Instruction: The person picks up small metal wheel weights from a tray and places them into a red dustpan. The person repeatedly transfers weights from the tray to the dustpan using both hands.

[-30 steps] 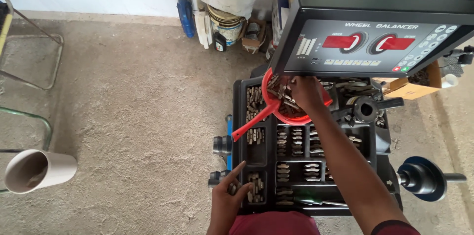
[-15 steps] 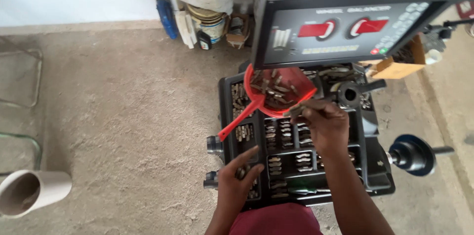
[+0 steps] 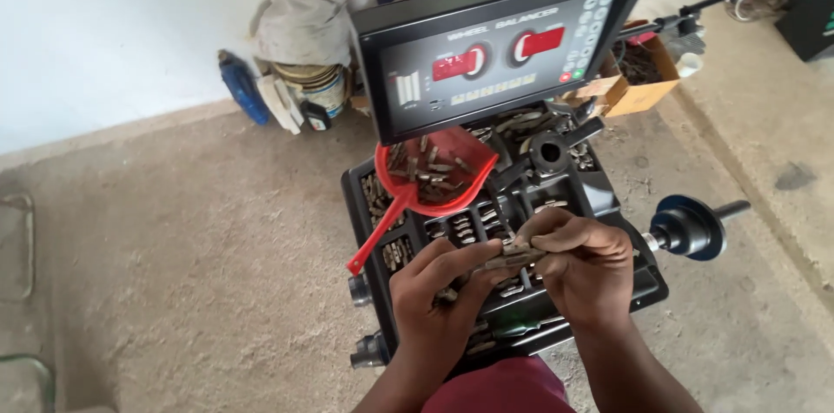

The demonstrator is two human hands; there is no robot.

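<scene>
My left hand [image 3: 439,291] and my right hand [image 3: 578,265] meet above the black compartment tray [image 3: 608,196] of a wheel balancing machine. Between their fingertips they pinch a small grey metal wheel weight [image 3: 512,255]. Behind the hands a red scoop [image 3: 434,174] with a long handle lies on the tray, holding several more metal weights. The tray's compartments hold rows of similar weights. Above it stands the machine's black display panel [image 3: 499,44] with red readouts.
The machine's shaft with a blue-black hub [image 3: 691,226] sticks out to the right. A cardboard box [image 3: 638,83] of metal parts sits behind. Against the white wall stand a blue bottle [image 3: 243,87], a bucket [image 3: 313,87] and a sack [image 3: 300,13]. Bare concrete floor lies to the left.
My right hand came back from the red scoop toward me with a weight. My left hand rose from the tray's front edge to meet it. The camera view shifted left and closer.
</scene>
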